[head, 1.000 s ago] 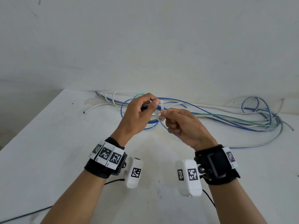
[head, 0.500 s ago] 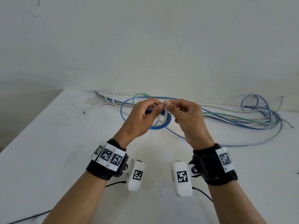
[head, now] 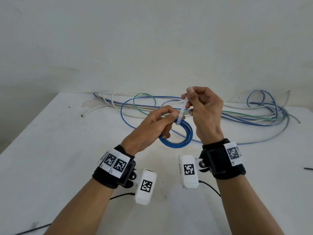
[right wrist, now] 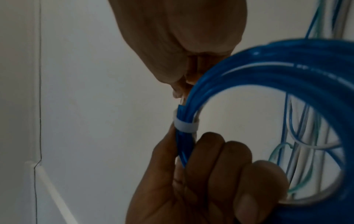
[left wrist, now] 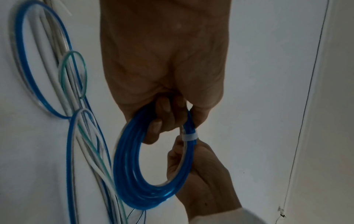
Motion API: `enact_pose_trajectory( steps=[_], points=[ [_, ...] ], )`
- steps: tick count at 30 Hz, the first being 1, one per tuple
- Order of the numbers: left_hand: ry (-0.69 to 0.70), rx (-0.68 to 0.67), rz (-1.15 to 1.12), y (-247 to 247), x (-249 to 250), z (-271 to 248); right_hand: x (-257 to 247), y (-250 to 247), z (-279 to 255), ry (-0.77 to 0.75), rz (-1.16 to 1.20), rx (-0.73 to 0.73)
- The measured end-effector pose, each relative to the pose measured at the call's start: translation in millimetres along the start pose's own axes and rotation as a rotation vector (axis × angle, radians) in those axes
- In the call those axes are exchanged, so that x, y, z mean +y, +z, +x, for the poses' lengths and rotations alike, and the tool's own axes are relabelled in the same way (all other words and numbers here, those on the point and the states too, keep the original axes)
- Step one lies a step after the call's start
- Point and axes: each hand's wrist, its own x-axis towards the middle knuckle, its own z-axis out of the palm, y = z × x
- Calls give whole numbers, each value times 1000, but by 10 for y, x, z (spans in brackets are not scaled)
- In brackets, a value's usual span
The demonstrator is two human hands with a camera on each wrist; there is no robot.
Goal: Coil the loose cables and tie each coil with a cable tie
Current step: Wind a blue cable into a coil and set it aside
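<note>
A blue cable coil (head: 182, 135) hangs above the white table, held up by my left hand (head: 156, 126), whose fingers curl round its strands. A white cable tie (head: 182, 110) wraps the coil tightly at the top, seen as a band in the left wrist view (left wrist: 189, 137) and in the right wrist view (right wrist: 185, 125). My right hand (head: 201, 109) pinches the tie's free tail between thumb and fingers, stretched upward from the coil. The coil (left wrist: 145, 166) fills the left wrist view, and the coil (right wrist: 268, 72) looms close in the right wrist view.
Loose blue, white and green cables (head: 228, 117) sprawl across the back of the table (head: 50, 150), looping at the far right (head: 267, 106). A thin black wire (head: 33, 228) crosses the near left corner. A white wall rises behind.
My right hand has risen up and to the right, drawing the tie's tail through so the loop closed snug on the coil. The left hand lowered slightly with the coil.
</note>
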Motion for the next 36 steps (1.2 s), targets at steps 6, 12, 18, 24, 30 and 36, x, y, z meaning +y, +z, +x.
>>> enact_pose_trajectory(
  steps=[6, 12, 18, 24, 30, 36],
  points=[
    [17, 93, 30, 78, -5, 15, 109, -14, -3, 76, 10, 1],
    [-31, 124, -15, 123, -27, 35, 109, -29, 11, 62, 42, 20],
    [-18, 132, 3, 215, -77, 38, 123, -68, 17, 40, 14, 50],
    [-13, 124, -28, 177, -72, 47, 102, -42, 10, 14, 36, 57],
    [-73, 89, -191, 38, -68, 4, -84, -29, 2, 134, 277, -127],
    [-152, 147, -325, -264, -221, -73, -299, 222, -187, 160, 310, -289]
  ],
)
